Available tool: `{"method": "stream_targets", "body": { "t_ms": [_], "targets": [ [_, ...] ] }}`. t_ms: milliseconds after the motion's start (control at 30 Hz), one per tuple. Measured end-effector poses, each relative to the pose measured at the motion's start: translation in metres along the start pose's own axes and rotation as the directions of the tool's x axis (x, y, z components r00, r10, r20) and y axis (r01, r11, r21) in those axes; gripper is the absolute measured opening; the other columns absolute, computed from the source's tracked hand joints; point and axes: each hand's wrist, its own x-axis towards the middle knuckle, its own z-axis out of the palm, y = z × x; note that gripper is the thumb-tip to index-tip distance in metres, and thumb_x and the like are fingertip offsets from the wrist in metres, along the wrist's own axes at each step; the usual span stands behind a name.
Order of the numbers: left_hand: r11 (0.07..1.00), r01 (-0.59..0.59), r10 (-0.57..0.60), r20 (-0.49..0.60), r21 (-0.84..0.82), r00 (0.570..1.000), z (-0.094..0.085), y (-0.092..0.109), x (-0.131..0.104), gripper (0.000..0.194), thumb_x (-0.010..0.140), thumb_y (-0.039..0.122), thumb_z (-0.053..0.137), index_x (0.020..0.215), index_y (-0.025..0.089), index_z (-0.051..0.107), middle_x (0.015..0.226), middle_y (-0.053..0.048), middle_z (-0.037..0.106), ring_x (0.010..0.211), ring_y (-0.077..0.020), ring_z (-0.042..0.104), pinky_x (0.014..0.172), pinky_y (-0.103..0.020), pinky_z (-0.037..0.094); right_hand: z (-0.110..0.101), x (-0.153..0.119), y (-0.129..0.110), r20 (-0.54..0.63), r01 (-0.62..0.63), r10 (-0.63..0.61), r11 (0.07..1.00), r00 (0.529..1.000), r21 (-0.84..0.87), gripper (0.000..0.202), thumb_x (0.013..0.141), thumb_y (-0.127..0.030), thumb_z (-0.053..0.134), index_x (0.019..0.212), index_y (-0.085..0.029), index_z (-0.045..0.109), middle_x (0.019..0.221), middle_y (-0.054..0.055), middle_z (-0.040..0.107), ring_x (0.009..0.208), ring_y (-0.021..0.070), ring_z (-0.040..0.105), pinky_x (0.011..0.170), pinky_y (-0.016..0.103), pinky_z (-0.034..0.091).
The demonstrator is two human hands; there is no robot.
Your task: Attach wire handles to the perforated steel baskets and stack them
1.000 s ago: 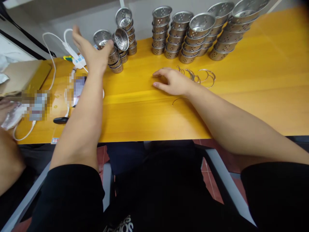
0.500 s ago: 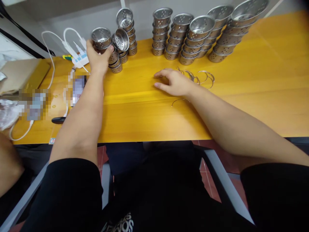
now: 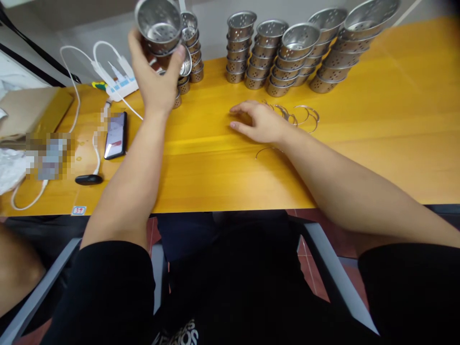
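Note:
My left hand (image 3: 157,88) is wrapped round a perforated metal cup (image 3: 159,28), lifted above the table at the upper left with its mouth toward me. Part of a second one may be nested under it; my fingers hide that. Just behind and below are a shorter stack and a tall stack of such cups (image 3: 197,60), partly covered by the hand. My right hand (image 3: 261,123) rests on the table with thumb and fingers apart, holding nothing. Beside it lie several thin wire rings (image 3: 305,116), and another curved wire (image 3: 268,150) shows under the wrist.
Several stacks of perforated cups (image 3: 282,72) stand along the wall at the back right. On the left are a white power strip (image 3: 124,88) with cables, a phone (image 3: 115,135), a black oval object (image 3: 88,179) and a cardboard box (image 3: 36,108). Another person's arm (image 3: 17,268) is at far left.
My left hand has lifted the cup up off its stack and toward me, uncovering the phone on the table. My right hand has stayed in place.

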Motion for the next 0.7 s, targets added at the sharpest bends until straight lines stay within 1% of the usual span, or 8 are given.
{"method": "stream_targets", "body": {
  "t_ms": [67,133,167,267,367,500,600,700],
  "targets": [
    [1.0,-0.008,0.008,0.02,-0.019,1.0,0.024,0.043,-0.015,0.103,0.104,0.093,0.101,0.18,0.048,0.047,0.172,-0.001,0.078,0.193,-0.0316,0.048,0.16,-0.058,0.048,-0.005,0.001,-0.01,-0.046,-0.014,0.014,1.0,0.999,-0.01,0.07,0.118,-0.082,0.081,0.17,-0.036,0.084,0.167,0.018,0.086,0.151,0.0562,0.081,0.14,0.088,0.063],
    [0.999,-0.005,0.009,0.065,-0.052,0.998,0.049,0.067,-0.024,0.093,0.103,0.089,0.103,0.174,0.048,0.059,0.158,-0.002,0.086,0.189,-0.0342,0.057,0.158,-0.06,0.052,-0.011,0.001,-0.024,-0.11,-0.017,0.015,1.0,0.994,-0.016,0.078,0.12,-0.083,0.077,0.182,-0.037,0.075,0.177,0.018,0.079,0.156,0.056,0.078,0.143,0.085,0.061],
    [0.998,0.01,-0.005,0.087,-0.065,0.996,0.061,0.07,-0.027,0.09,0.103,0.087,0.104,0.173,0.048,0.062,0.156,-0.003,0.088,0.186,-0.036,0.061,0.156,-0.061,0.054,-0.014,0.0,-0.032,-0.135,-0.009,0.007,1.0,0.991,-0.014,0.082,0.121,-0.083,0.075,0.189,-0.038,0.069,0.182,0.018,0.074,0.159,0.0554,0.076,0.144,0.082,0.061],
    [0.99,0.077,-0.066,0.095,-0.117,0.993,0.09,0.052,-0.033,0.08,0.11,0.091,0.091,0.171,0.046,0.064,0.161,-0.008,0.086,0.169,-0.0392,0.076,0.145,-0.059,0.064,-0.02,-0.002,-0.053,-0.104,0.024,-0.023,1.0,0.994,0.002,0.086,0.123,-0.083,0.072,0.196,-0.04,0.062,0.189,0.016,0.069,0.163,0.0543,0.073,0.144,0.077,0.061],
    [0.976,0.096,-0.08,0.089,-0.193,0.993,0.108,0.024,-0.041,0.084,0.109,0.088,0.088,0.17,0.034,0.062,0.166,-0.015,0.082,0.157,-0.0422,0.083,0.137,-0.059,0.07,-0.021,-0.003,-0.062,0.003,0.02,-0.02,1.0,1.0,-0.012,0.069,0.124,-0.084,0.07,0.179,-0.044,0.078,0.172,0.015,0.079,0.161,0.055,0.073,0.145,0.079,0.059],
    [0.978,0.094,-0.068,0.142,-0.186,0.988,0.115,0.005,-0.048,0.092,0.104,0.072,0.097,0.176,0.032,0.056,0.179,-0.019,0.076,0.168,-0.0438,0.077,0.146,-0.061,0.065,-0.019,-0.002,-0.058,0.013,0.015,-0.015,1.0,1.0,-0.023,0.061,0.124,-0.09,0.066,0.158,-0.046,0.088,0.159,0.015,0.082,0.157,0.0558,0.073,0.144,0.083,0.059],
    [0.98,0.089,-0.062,0.154,-0.179,0.986,0.115,-0.008,-0.046,0.099,0.098,0.061,0.102,0.18,0.033,0.052,0.19,-0.02,0.069,0.178,-0.0457,0.07,0.154,-0.064,0.057,-0.02,-0.001,-0.055,-0.025,0.009,-0.01,0.999,1.0,-0.04,0.063,0.123,-0.091,0.063,0.162,-0.048,0.087,0.159,0.016,0.081,0.157,0.0564,0.072,0.146,0.085,0.058],
    [0.977,0.163,-0.14,0.161,-0.138,0.977,0.118,-0.029,-0.044,0.1,0.095,0.053,0.102,0.18,0.033,0.052,0.19,-0.022,0.068,0.18,-0.0486,0.068,0.158,-0.071,0.05,-0.022,-0.001,-0.054,-0.057,-0.006,0.002,0.998,0.998,-0.063,0.062,0.122,-0.09,0.066,0.166,-0.05,0.085,0.157,0.017,0.081,0.16,0.0581,0.069,0.146,0.089,0.056]
  ]
}}
